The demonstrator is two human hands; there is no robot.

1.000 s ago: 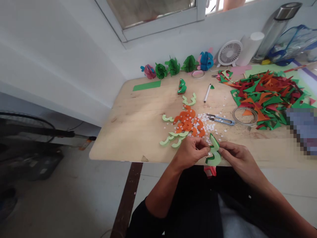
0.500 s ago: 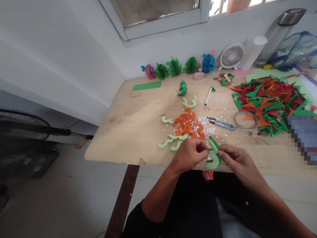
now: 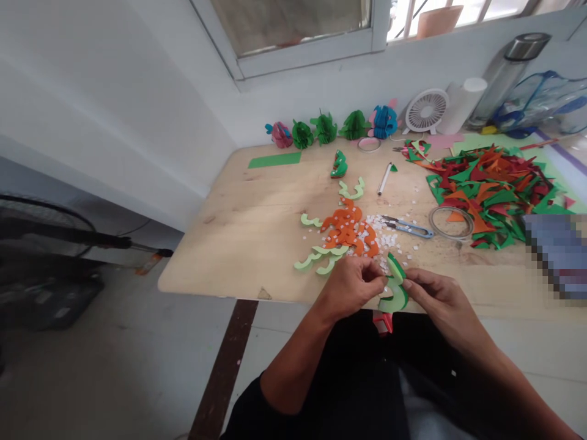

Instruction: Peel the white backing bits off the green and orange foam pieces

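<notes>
Between my hands, over the table's front edge, is a curved paper cutout (image 3: 395, 296) with light green and dark green layers. My right hand (image 3: 433, 296) pinches its right side between thumb and fingers. My left hand (image 3: 360, 284) is closed at its left side, fingertips pressed together; whether they grip the paper or some tiny piece is hidden. Just beyond lie orange wavy cutouts (image 3: 342, 227), light green wavy cutouts (image 3: 308, 261) and many small white paper squares (image 3: 387, 241). Blue-handled thread snips (image 3: 408, 227) rest to the right of the squares.
A heap of red, orange and green scraps (image 3: 493, 192) covers the right side, beside a tape roll (image 3: 452, 222) and a pixelated flat object (image 3: 557, 253). A pen (image 3: 385, 178) and a green strip (image 3: 275, 160) lie farther back. Paper figures (image 3: 324, 127) and a small fan (image 3: 427, 111) line the wall.
The view has shifted slightly. Both hands keep nearly the same pose around the green cutout, and the things on the table have not moved.
</notes>
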